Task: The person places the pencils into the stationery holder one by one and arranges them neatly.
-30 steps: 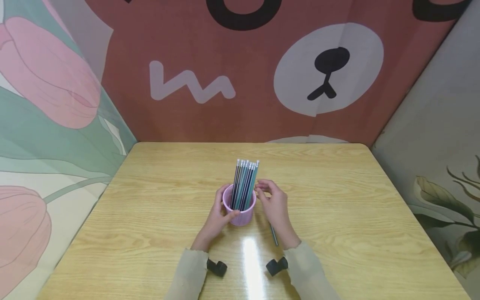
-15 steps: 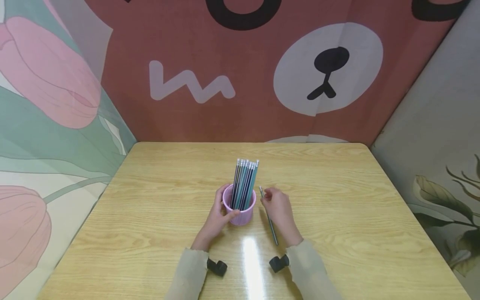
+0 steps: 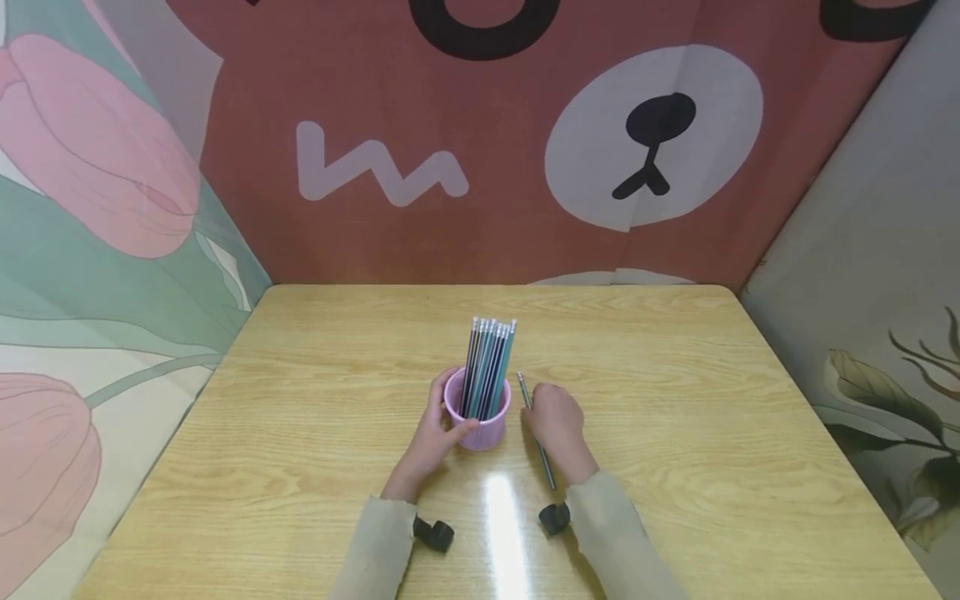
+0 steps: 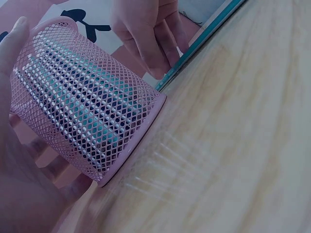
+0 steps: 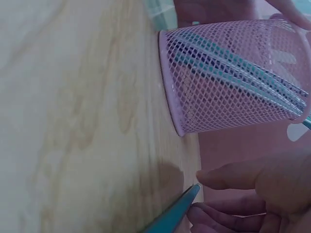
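Note:
A pink mesh pencil cup (image 3: 483, 435) stands upright on the table, holding a bunch of teal and dark striped pencils (image 3: 489, 367) with their eraser ends up. My left hand (image 3: 431, 437) grips the cup round its left side, thumb across the front; the left wrist view shows the fingers behind the mesh (image 4: 87, 111). To the cup's right, a single teal pencil (image 3: 543, 458) lies on the table. My right hand (image 3: 557, 421) is curled over its middle. In the right wrist view, thumb and fingertips meet around this pencil (image 5: 172, 213), seemingly pinching it against the tabletop.
The light wooden table (image 3: 337, 358) reaches back to a reddish-brown wall (image 3: 450, 242) with a cartoon face. Patterned panels flank both sides. A black wrist device (image 3: 555, 518) sits at each sleeve cuff.
My right hand has drawn back from beside the cup's rim and come down over the loose pencil, its fingers curling in. The left hand and the cup stay in place.

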### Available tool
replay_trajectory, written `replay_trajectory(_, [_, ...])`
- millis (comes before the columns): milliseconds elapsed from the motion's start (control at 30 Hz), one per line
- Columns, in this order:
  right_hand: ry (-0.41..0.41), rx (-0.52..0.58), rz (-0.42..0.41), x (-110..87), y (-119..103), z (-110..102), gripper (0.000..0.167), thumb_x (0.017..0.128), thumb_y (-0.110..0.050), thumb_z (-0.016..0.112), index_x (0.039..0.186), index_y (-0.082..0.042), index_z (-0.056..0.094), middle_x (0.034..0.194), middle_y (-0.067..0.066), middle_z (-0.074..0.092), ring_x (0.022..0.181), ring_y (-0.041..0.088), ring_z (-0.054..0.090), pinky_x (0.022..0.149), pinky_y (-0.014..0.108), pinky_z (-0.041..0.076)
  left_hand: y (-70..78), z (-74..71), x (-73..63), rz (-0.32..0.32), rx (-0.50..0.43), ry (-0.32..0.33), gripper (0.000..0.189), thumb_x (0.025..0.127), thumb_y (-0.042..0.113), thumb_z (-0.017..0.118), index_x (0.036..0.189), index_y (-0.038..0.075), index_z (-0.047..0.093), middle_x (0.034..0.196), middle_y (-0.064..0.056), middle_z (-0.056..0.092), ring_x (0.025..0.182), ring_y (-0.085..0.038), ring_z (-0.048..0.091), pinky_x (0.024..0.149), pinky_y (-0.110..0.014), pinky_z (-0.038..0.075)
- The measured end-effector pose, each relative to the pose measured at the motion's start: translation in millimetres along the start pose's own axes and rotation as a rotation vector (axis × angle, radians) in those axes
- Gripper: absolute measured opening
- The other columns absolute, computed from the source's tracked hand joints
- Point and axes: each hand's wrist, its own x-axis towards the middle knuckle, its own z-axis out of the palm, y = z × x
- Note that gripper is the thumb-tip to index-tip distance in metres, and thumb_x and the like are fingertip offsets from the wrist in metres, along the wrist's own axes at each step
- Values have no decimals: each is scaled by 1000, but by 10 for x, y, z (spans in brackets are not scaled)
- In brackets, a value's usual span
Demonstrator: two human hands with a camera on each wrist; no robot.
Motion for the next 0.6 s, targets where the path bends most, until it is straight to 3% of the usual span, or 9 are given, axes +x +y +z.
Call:
replay_trajectory(233, [-12, -80, 6, 43, -22, 9, 19, 77, -4, 68, 64, -7, 54, 61, 6, 57, 54, 20, 53, 46, 27, 46, 7, 7, 12, -8, -28, -5, 80, 86, 4, 68, 150, 21, 23, 156, -9, 30, 141, -37, 34, 114, -58, 32])
replay_trajectory(400, [-33, -91, 24, 54, -6, 4, 19, 75, -8, 72, 62, -7, 57, 63, 7, 62, 56, 21, 56, 48, 29, 49, 9, 10, 10, -12, -18, 5, 82, 86, 6, 70, 151, 17, 21, 156, -10, 30, 139, -38, 36, 113, -57, 33])
replay_trajectory(500, [-60, -60, 30, 64, 27, -8, 9, 75, -11, 72, 72, -5, 66, 73, 9, 68, 62, 20, 58, 53, 31, 51, 2, 6, 6, -12, -16, 6, 84, 86, 9, 71, 152, 14, 19, 156, -11, 30, 138, -39, 38, 112, -58, 35])
replay_trajectory(600, [-82, 5, 37, 68, 91, -22, 13, 76, -12, 69, 87, -5, 71, 83, 9, 71, 66, 19, 59, 56, 29, 50, -3, 7, 6, -15, -20, 5, 84, 86, 9, 71, 152, 15, 19, 156, -11, 30, 138, -40, 38, 112, -59, 35])
